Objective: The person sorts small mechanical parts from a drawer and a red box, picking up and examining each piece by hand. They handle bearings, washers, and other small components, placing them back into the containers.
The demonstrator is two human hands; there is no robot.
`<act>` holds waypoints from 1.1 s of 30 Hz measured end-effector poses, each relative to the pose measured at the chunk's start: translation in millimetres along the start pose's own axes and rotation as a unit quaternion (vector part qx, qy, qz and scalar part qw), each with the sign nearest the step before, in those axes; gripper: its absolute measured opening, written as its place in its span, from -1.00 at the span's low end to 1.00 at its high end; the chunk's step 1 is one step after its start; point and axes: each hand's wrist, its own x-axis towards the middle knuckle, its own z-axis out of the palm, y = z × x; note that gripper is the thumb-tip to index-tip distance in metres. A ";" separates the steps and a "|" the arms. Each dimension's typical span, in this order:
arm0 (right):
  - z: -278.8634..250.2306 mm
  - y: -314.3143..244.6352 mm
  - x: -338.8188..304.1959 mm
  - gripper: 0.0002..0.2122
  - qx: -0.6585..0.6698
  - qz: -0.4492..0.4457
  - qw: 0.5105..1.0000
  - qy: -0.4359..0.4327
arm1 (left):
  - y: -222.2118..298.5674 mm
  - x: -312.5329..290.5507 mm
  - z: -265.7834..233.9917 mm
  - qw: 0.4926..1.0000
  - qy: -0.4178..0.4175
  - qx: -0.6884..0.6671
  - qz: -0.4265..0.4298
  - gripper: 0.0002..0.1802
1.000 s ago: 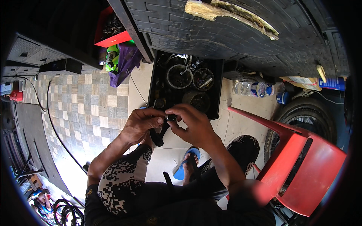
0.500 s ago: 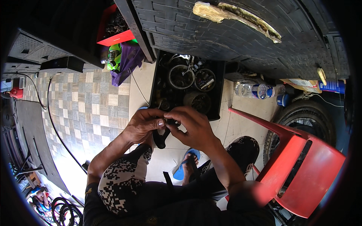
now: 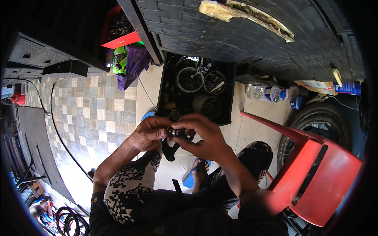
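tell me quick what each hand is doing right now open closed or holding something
Left hand: closed, pinching a small dark metal part between thumb and fingers.
Right hand: closed, gripping the same part from the right.

Red plastic chair [image 3: 327, 181], light glinting off its surface. Left of chair: pale floor tiles [image 3: 240, 133], joints visible. Farther left of chair: checkered beige-grey flooring [image 3: 90, 104], then dark grey panel [image 3: 43, 145], well apart from it. Ahead of chair, toward its left: black woven-textured cabinet [image 3: 177, 27], in shade. Far left of chair, strong light bleaches a floor patch [image 3: 75, 173] nearly white.
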 end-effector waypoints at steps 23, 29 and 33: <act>-18.4 18.6 -4.8 -0.62 0.331 0.090 0.939 0.023 | -3.4 3.0 -9.7 0.998 -0.045 -0.036 0.010 -0.48; -21.7 21.6 -5.0 -0.65 0.347 0.095 0.933 0.013 | -4.1 3.0 -8.9 0.998 -0.040 -0.044 0.016 -0.49; -20.1 19.1 -6.3 -0.65 0.337 0.095 0.937 0.016 | -4.8 1.9 -11.1 0.998 -0.046 -0.039 0.016 -0.49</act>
